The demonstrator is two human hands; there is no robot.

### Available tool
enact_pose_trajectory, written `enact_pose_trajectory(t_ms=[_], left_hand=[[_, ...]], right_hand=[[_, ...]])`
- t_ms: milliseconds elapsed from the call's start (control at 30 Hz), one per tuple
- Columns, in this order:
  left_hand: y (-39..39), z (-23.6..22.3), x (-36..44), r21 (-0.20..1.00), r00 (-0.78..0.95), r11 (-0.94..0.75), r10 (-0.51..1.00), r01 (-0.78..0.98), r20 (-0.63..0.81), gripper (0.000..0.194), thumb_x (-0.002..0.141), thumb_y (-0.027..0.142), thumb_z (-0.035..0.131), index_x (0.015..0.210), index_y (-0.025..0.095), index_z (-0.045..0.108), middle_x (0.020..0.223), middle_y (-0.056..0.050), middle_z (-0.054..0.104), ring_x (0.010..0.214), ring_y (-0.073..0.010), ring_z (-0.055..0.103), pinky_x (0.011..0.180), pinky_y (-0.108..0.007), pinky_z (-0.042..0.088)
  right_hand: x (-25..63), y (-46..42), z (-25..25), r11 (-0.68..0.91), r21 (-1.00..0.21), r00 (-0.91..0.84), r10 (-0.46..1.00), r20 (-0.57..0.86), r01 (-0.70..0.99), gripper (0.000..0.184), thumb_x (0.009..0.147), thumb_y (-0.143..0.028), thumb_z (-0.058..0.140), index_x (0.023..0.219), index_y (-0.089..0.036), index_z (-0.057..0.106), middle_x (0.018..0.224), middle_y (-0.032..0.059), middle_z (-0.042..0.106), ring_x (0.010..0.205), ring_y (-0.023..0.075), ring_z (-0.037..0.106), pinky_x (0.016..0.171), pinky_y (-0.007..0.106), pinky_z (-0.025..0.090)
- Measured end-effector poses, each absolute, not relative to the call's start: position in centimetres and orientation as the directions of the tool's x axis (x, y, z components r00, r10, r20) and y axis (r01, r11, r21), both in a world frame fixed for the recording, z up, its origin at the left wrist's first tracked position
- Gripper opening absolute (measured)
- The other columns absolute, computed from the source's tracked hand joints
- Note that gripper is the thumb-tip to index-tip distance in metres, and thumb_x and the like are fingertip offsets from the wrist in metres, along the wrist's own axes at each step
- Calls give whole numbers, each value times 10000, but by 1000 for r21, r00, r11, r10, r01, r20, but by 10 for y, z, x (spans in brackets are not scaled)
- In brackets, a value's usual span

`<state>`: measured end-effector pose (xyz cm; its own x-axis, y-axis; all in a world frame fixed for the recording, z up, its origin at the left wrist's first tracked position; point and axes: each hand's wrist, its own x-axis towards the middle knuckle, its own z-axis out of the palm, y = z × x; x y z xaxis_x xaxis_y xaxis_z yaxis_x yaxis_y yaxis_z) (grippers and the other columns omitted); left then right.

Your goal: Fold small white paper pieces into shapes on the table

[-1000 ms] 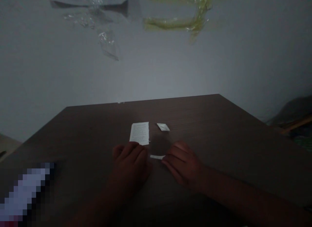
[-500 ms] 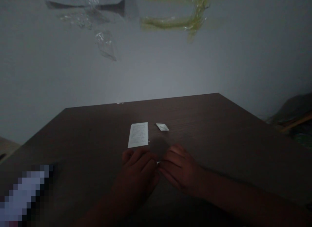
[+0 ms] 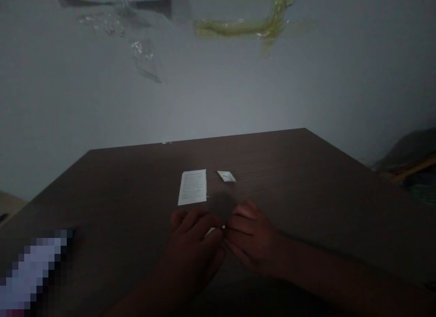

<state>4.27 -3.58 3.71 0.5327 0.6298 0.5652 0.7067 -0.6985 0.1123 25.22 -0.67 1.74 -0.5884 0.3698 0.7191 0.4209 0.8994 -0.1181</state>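
Note:
My left hand (image 3: 194,242) and my right hand (image 3: 254,237) meet low in the middle of the view, fingers bent and fingertips almost touching. Pinched between them is a small piece of white paper (image 3: 210,231); only slivers show past the fingers, and its shape is hidden. Just beyond my left hand lies a white sheet with printed text (image 3: 192,188), flat on the table. To that sheet's right, past my right hand, rests a small folded white paper (image 3: 226,176).
The dark wood-grain table (image 3: 136,171) reaches to a grey wall (image 3: 238,90) with clear and yellowish tape (image 3: 235,28) on it. A pixelated, bright-faced flat object (image 3: 34,267) lies at the left front. Dark items (image 3: 408,149) stand beyond the table's right edge.
My left fingers have shifted slightly, and more of the white paper shows beside the left thumb and index finger. The sheet and the folded paper stay in place on the table.

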Motion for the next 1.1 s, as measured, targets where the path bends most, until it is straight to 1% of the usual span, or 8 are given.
enact_pose_trajectory(t_ms=[167, 267, 400, 433, 567, 733, 967, 1100], left_hand=[[-25, 37, 25, 62, 492, -615, 683, 786, 540, 181, 945, 83, 577, 923, 253, 636, 962, -21, 789, 1013, -289, 679, 900, -452, 381], [-21, 37, 18, 79, 457, -598, 685, 798, 568, 161, 970, 101, 560, 960, 247, 628, 1011, -39, 798, 1029, -297, 689, 907, -467, 389], [-27, 37, 26, 112, 453, -648, 635, 753, 626, 186, 1001, 90, 524, 1008, 247, 624, 1116, -50, 806, 1064, -279, 701, 938, -460, 405], [-29, 38, 31, 116, 461, -666, 622, 737, 633, 197, 998, 85, 521, 1027, 248, 627, 1124, -48, 809, 1073, -277, 704, 943, -455, 408], [-34, 44, 44, 153, 512, -715, 616, 682, 599, 213, 960, 39, 543, 946, 244, 600, 1069, -10, 815, 1013, -241, 709, 905, -410, 411], [-38, 46, 50, 143, 501, -679, 651, 720, 570, 223, 926, 21, 582, 957, 239, 615, 1054, 2, 810, 982, -240, 703, 892, -408, 403], [-39, 43, 50, 85, 505, -652, 657, 754, 559, 212, 873, 31, 615, 937, 233, 614, 923, 5, 791, 918, -250, 693, 855, -406, 392], [-30, 48, 33, 88, 474, -596, 711, 798, 519, 221, 898, 31, 583, 953, 236, 646, 974, -1, 810, 975, -268, 696, 887, -423, 381]], right_hand=[[258, -1, 15, 890, -155, -551, 394, 736, 429, 133, 1050, -130, 606, 984, -190, 704, 808, 30, 691, 802, 217, 574, 735, 411, 426], [260, 1, 14, 884, -163, -553, 407, 727, 438, 134, 1054, -129, 618, 970, -201, 694, 822, 28, 700, 814, 219, 583, 752, 412, 441], [257, -1, 14, 887, -157, -561, 404, 722, 435, 138, 1042, -129, 631, 930, -191, 681, 787, 25, 669, 794, 220, 564, 732, 413, 428], [256, -2, 14, 890, -152, -565, 397, 723, 431, 133, 1037, -126, 630, 932, -188, 682, 787, 26, 668, 796, 221, 565, 729, 413, 423], [253, -5, 15, 892, -137, -574, 388, 721, 432, 164, 1031, -121, 596, 898, -186, 667, 771, 24, 646, 793, 218, 553, 716, 410, 400], [252, -7, 16, 889, -116, -578, 382, 721, 444, 198, 1023, -124, 584, 842, -190, 626, 783, 17, 635, 795, 203, 536, 736, 398, 384], [251, -10, 17, 889, -133, -570, 389, 724, 437, 176, 1029, -120, 564, 895, -183, 659, 762, 12, 627, 789, 208, 541, 733, 401, 394], [258, -5, 17, 886, -166, -539, 402, 740, 433, 145, 1041, -113, 598, 946, -190, 675, 793, 18, 663, 802, 212, 564, 747, 408, 427]])
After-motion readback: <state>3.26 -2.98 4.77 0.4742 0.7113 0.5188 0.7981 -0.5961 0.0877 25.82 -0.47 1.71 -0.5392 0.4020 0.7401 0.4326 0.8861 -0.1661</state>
